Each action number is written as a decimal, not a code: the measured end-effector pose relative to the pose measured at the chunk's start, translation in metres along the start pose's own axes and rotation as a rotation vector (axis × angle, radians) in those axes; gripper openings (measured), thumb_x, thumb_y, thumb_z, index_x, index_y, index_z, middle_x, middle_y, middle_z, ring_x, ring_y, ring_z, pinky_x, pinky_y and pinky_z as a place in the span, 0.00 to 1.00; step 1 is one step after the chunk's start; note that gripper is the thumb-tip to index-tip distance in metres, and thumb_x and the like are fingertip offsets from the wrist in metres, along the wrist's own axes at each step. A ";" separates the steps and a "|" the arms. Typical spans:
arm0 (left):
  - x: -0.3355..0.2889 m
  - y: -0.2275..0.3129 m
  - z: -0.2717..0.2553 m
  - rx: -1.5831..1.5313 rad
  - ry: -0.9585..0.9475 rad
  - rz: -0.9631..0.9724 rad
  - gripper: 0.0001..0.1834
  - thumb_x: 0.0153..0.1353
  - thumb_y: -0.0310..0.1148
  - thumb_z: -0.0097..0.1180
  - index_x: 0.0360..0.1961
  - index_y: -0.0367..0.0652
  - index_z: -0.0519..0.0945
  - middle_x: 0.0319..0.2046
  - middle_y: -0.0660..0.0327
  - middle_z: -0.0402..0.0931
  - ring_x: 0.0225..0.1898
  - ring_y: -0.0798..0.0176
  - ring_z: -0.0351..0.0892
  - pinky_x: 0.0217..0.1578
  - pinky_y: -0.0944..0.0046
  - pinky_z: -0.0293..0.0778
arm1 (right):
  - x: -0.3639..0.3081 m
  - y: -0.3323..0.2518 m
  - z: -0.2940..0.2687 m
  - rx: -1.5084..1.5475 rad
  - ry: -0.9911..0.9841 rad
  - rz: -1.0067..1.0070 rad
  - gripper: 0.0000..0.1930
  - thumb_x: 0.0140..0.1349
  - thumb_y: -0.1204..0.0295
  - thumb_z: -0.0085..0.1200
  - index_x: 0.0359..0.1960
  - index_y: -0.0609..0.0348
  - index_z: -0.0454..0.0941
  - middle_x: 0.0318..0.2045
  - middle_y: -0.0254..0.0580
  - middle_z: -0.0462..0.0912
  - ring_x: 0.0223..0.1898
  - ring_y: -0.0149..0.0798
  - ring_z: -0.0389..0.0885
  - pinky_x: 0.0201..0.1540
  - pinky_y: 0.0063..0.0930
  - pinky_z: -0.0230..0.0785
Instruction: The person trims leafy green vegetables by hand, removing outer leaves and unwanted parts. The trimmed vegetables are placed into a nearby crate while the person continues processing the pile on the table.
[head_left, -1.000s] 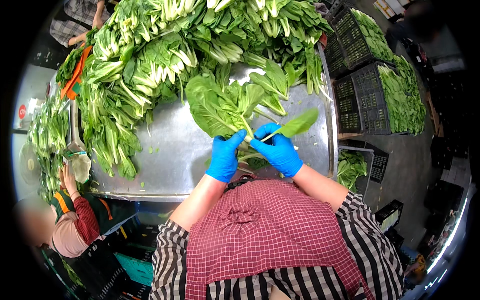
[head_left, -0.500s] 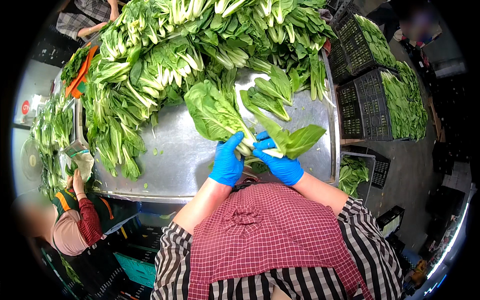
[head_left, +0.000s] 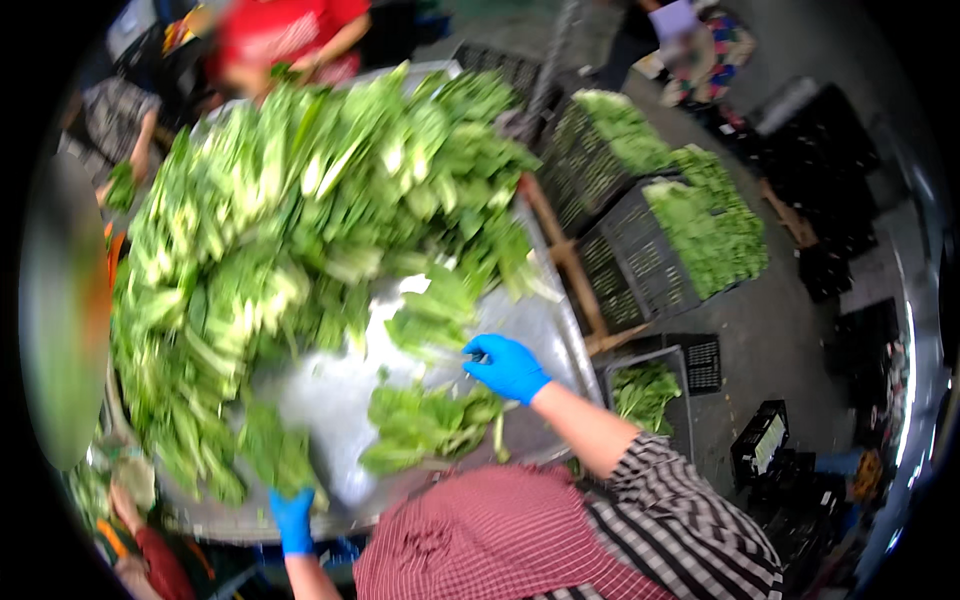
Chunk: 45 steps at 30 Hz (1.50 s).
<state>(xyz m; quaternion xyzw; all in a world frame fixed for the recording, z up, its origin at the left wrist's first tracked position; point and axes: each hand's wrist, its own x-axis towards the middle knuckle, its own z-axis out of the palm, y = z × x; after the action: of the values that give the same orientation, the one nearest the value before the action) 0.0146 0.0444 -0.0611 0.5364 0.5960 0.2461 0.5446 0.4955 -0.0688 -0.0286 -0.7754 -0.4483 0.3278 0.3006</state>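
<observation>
At the table's near left edge, my left hand [head_left: 292, 520], in a blue glove, is closed round the base of a leafy green [head_left: 278, 450] with broad leaves. My right hand [head_left: 508, 370], gloved too, hovers over the metal table [head_left: 310, 400] with its thumb and fingers curved but apart. Just beyond its fingertips lies a loose leafy green [head_left: 432, 315], pale stem toward me; whether they touch I cannot tell. Between my hands, close to my apron, rests another small bunch of leafy greens [head_left: 425, 425]. The picture is blurred by motion.
A large heap of leafy greens [head_left: 300, 190] covers the far and left sides of the table. Black crates [head_left: 640, 240] packed with greens stand at the right, beside a lower bin [head_left: 645, 395]. Co-workers stand at the far side, and one at the left.
My hands have parted: the left has swung out to the left with a leafy green, the right has moved forward. The bunch near my apron now lies unheld. My view has turned.
</observation>
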 end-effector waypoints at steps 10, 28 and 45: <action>0.008 -0.035 -0.011 0.312 0.162 0.261 0.37 0.33 0.20 0.62 0.52 0.33 0.69 0.46 0.54 0.73 0.47 0.58 0.74 0.51 0.59 0.70 | 0.055 0.043 0.014 -0.092 0.370 0.235 0.18 0.48 0.56 0.65 0.35 0.52 0.78 0.35 0.48 0.80 0.37 0.52 0.79 0.40 0.41 0.71; -0.007 0.099 0.043 1.035 0.230 0.546 0.40 0.37 0.30 0.68 0.58 0.43 0.70 0.55 0.48 0.68 0.58 0.45 0.64 0.62 0.49 0.55 | -0.006 -0.011 0.007 0.999 0.210 0.255 0.08 0.54 0.75 0.63 0.31 0.60 0.74 0.24 0.39 0.80 0.23 0.33 0.80 0.24 0.24 0.72; -0.028 0.150 0.196 -0.487 -0.547 -0.183 0.21 0.60 0.34 0.58 0.53 0.38 0.74 0.45 0.59 0.78 0.46 0.65 0.76 0.47 0.65 0.72 | -0.060 -0.079 0.046 0.940 -0.216 0.225 0.07 0.54 0.80 0.61 0.33 0.62 0.76 0.27 0.42 0.81 0.27 0.34 0.81 0.32 0.25 0.76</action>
<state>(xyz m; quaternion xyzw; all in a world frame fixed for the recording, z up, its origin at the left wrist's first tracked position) 0.2450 0.0076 0.0252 0.3817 0.3981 0.1788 0.8148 0.3972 -0.0814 0.0181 -0.5609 -0.1941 0.6036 0.5324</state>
